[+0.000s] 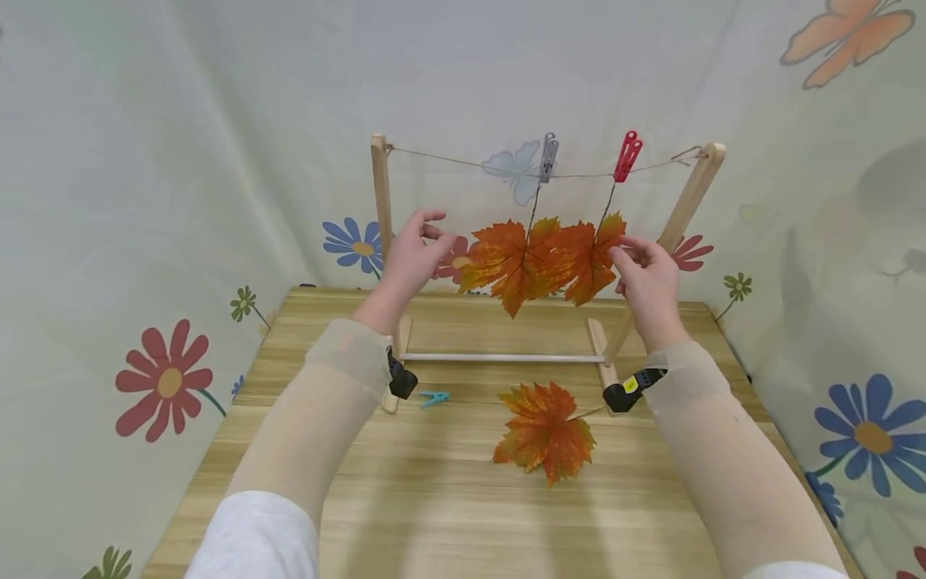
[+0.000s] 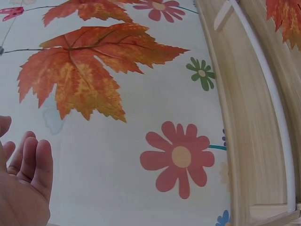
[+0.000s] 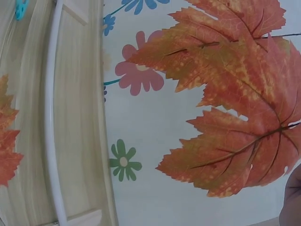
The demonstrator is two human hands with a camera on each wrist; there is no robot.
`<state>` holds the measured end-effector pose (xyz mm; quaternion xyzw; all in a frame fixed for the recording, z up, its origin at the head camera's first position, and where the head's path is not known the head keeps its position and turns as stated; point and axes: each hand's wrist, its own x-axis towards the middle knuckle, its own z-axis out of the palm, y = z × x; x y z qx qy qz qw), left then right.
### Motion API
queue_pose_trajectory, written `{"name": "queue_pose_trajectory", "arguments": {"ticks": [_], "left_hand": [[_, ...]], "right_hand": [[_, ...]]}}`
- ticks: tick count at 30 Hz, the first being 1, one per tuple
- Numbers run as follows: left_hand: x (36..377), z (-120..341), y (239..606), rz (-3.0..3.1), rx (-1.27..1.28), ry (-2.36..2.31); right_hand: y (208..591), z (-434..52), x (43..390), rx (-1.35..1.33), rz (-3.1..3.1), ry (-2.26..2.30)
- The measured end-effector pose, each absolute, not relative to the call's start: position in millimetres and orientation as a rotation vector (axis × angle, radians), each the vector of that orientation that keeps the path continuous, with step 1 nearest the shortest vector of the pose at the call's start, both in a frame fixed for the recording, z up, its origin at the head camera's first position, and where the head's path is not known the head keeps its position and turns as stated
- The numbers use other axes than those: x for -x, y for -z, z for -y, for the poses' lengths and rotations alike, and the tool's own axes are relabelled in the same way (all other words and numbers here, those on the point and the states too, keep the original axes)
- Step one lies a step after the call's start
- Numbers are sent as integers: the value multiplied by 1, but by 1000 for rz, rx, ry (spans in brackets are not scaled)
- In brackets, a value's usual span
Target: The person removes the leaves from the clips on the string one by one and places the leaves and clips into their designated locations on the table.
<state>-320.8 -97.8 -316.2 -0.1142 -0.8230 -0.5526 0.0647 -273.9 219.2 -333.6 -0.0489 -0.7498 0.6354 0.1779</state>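
Note:
Two orange artificial maple leaves hang side by side, overlapping, from a string [image 1: 448,158]. A grey clothespin [image 1: 549,158] clips the stem of the left leaf [image 1: 510,261]; a red clothespin [image 1: 628,157] clips that of the right leaf [image 1: 589,261]. My right hand [image 1: 649,281] pinches the right leaf's outer edge between thumb and fingers; only a bit of this hand [image 3: 292,200] shows in the right wrist view. Left of the leaves, my left hand [image 1: 412,256] is raised with loosely bent fingers and holds nothing. In the left wrist view its fingers [image 2: 43,165] are apart from the leaf [image 2: 89,70].
A wooden stand with two posts [image 1: 381,189] carries the string; a white rod [image 1: 506,358] joins its feet. On the wooden table [image 1: 463,515] lie a third maple leaf [image 1: 546,434] and a blue clothespin [image 1: 435,398]. A flower-printed cloth [image 1: 217,121] hangs behind.

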Motion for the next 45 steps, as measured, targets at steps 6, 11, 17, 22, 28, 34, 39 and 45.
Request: {"name": "queue_pose_trajectory", "arguments": {"ticks": [6,11,17,22,28,34,39,45], "left_hand": [[323,92,304,2484,383,1613],[322,90,295,2504,404,1590],[320,89,289,2510,425,1579],[321,88,286,2496,464,1567],[321,84,277,2504,497,1535],[319,77,264,2512,510,1493],[317,75,253,2494,518,1518],[317,72,243,2464,552,1551]], "right_hand": [[322,-213,276,126,2177,-1745],[314,-208,278,93,2177,-1734],[312,-199,281,50,2216,-1721],[311,-190,284,-1,2243,-1712],[308,-178,287,-57,2279,-1685],[301,-170,289,-80,2288,-1681],[295,-162,291,-110,2307,-1689],[290,-151,294,-124,2329,-1717]]}}
